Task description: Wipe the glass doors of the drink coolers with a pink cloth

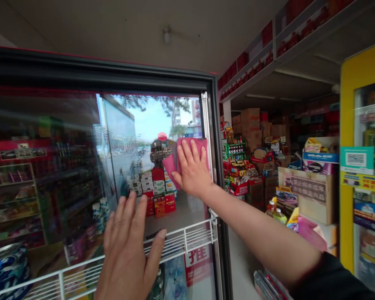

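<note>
My right hand lies flat with spread fingers on a pink cloth, holding it against the glass pane near its right edge. The cloth is folded, with a greyish part showing beside the thumb. Lower down and nearer to me, my left hand is raised with its fingers stretched out and nothing in it. It overlaps a white wire shelf in the view; whether it touches the shelf or the glass I cannot tell.
A black door frame surrounds the glass. Stacked cartons and snack displays stand to the right, with a yellow fridge beyond. Bottles show below the wire shelf. A blue multipack sits at the lower left.
</note>
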`<state>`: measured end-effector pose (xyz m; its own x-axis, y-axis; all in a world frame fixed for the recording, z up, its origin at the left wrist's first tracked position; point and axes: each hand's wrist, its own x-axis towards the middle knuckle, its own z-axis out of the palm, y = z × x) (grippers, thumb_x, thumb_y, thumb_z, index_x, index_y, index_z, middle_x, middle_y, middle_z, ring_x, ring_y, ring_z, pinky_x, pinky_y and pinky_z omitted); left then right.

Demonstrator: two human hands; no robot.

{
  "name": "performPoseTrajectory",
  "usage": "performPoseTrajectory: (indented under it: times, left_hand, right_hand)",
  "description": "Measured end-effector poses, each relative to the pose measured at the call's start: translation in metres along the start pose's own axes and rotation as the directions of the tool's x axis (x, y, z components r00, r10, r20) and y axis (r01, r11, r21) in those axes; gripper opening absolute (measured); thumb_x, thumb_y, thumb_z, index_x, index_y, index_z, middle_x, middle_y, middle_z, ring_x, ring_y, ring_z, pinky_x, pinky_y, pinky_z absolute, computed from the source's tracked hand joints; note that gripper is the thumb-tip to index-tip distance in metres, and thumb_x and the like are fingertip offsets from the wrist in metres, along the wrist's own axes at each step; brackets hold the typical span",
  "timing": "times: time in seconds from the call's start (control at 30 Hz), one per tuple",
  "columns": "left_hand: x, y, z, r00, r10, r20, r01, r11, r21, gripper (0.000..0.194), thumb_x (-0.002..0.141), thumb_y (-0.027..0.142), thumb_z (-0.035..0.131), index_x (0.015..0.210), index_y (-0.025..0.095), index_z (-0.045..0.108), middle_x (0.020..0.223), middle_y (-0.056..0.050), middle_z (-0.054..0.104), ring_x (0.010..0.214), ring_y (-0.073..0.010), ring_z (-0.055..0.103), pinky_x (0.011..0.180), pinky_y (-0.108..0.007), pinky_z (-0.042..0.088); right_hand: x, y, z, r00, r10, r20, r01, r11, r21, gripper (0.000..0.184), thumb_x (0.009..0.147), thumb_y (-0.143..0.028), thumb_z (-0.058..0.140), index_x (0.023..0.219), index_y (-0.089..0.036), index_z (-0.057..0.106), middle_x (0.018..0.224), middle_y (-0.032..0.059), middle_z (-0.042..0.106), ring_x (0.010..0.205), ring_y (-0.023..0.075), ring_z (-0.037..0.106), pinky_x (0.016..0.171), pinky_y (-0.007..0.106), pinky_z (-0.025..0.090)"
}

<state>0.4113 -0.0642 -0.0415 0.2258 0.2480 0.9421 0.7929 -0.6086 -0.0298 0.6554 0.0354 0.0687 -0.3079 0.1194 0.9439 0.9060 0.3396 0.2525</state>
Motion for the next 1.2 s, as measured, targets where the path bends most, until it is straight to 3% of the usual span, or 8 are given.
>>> performPoseTrajectory:
  times: [0.13, 0.27, 0.37, 0.43, 0.57, 0.77, 0.97, 1.2]
  left_hand:
    - [0.025, 0.007, 0.002, 0.999, 0.021, -0.030, -0.021, 1.000, 0.019, 0.083, 0.107, 0.041, 0.057, 0.180, 0.024, 0.021, 0.189, -0.015, 0.029, 0.178, -0.0340, 0.022, 0.143, -0.061, 0.023]
    - [0.037, 0.015, 0.004, 0.998, 0.051, -0.042, -0.050, 0.998, 0.030, 0.084, 0.107, 0.041, 0.058, 0.180, 0.024, 0.021, 0.189, -0.015, 0.028, 0.178, -0.0335, 0.021, 0.143, -0.061, 0.023]
    - [0.041, 0.019, 0.005, 0.998, 0.045, -0.040, -0.044, 0.999, 0.029, 0.083, 0.107, 0.040, 0.058, 0.180, 0.024, 0.021, 0.189, -0.015, 0.028, 0.179, -0.0325, 0.019, 0.143, -0.060, 0.022]
    - [0.042, 0.019, 0.005, 0.999, 0.022, -0.039, -0.021, 0.999, 0.024, 0.084, 0.107, 0.040, 0.058, 0.180, 0.024, 0.020, 0.189, -0.016, 0.028, 0.179, -0.0323, 0.018, 0.143, -0.060, 0.022]
    - [0.035, 0.017, 0.009, 0.999, -0.004, -0.044, 0.005, 1.000, 0.019, 0.082, 0.108, 0.041, 0.059, 0.180, 0.023, 0.023, 0.188, -0.017, 0.028, 0.179, -0.0329, 0.019, 0.143, -0.060, 0.021]
    - [0.023, 0.023, 0.019, 0.999, -0.004, -0.039, 0.006, 0.999, 0.042, 0.079, 0.109, 0.041, 0.056, 0.179, 0.022, 0.024, 0.188, -0.016, 0.029, 0.178, -0.0329, 0.020, 0.143, -0.060, 0.022]
    - [0.019, 0.028, 0.018, 0.999, -0.012, -0.036, 0.013, 0.999, 0.036, 0.080, 0.110, 0.041, 0.054, 0.180, 0.024, 0.020, 0.189, -0.015, 0.028, 0.178, -0.0337, 0.022, 0.141, -0.063, 0.027]
    - [0.003, 0.019, 0.016, 0.999, -0.020, -0.031, 0.021, 0.999, 0.049, 0.081, 0.109, 0.042, 0.054, 0.181, 0.025, 0.020, 0.188, -0.015, 0.029, 0.177, -0.0350, 0.024, 0.139, -0.065, 0.031]
  right_hand:
    - [0.064, 0.016, -0.001, 0.996, -0.005, -0.084, 0.008, 0.999, 0.033, 0.094, 0.102, -0.041, 0.067, 0.180, -0.008, 0.026, 0.188, 0.0265, 0.025, 0.177, 0.0507, 0.011, 0.136, 0.087, 0.000]
    - [0.127, 0.036, -0.012, 0.999, 0.000, -0.034, 0.000, 1.000, 0.005, 0.093, 0.101, -0.048, 0.062, 0.177, -0.005, 0.031, 0.190, 0.0252, 0.021, 0.178, 0.0496, 0.008, 0.136, 0.084, -0.001]
    - [0.154, 0.047, -0.015, 1.000, -0.007, -0.031, 0.007, 1.000, 0.006, 0.096, 0.100, -0.055, 0.060, 0.177, -0.005, 0.032, 0.190, 0.0245, 0.020, 0.177, 0.0494, 0.010, 0.136, 0.083, -0.002]
    - [0.157, 0.050, -0.015, 0.998, -0.017, -0.063, 0.019, 1.000, 0.023, 0.094, 0.102, -0.057, 0.058, 0.177, -0.007, 0.033, 0.190, 0.0229, 0.023, 0.177, 0.0475, 0.012, 0.138, 0.081, -0.002]
    - [0.130, 0.039, -0.017, 0.998, -0.015, -0.060, 0.016, 1.000, 0.009, 0.088, 0.105, -0.054, 0.054, 0.176, -0.007, 0.034, 0.189, 0.0215, 0.025, 0.178, 0.0438, 0.013, 0.141, 0.075, 0.000]
    - [0.068, 0.010, -0.030, 0.992, 0.056, 0.111, -0.039, 0.988, -0.150, 0.086, 0.109, -0.050, 0.052, 0.181, -0.010, 0.026, 0.192, 0.0150, 0.019, 0.179, 0.0385, 0.010, 0.144, 0.067, 0.003]
    - [0.026, -0.004, -0.029, 0.974, 0.078, 0.214, -0.042, 0.985, -0.168, 0.091, 0.110, -0.054, 0.055, 0.182, -0.011, 0.021, 0.193, 0.0131, 0.014, 0.179, 0.0393, 0.009, 0.144, 0.071, 0.009]
    - [-0.027, -0.017, -0.026, 0.948, 0.064, 0.311, -0.019, 0.989, -0.148, 0.092, 0.109, -0.056, 0.060, 0.182, -0.013, 0.024, 0.192, 0.0144, 0.013, 0.179, 0.0407, 0.011, 0.143, 0.072, 0.012]
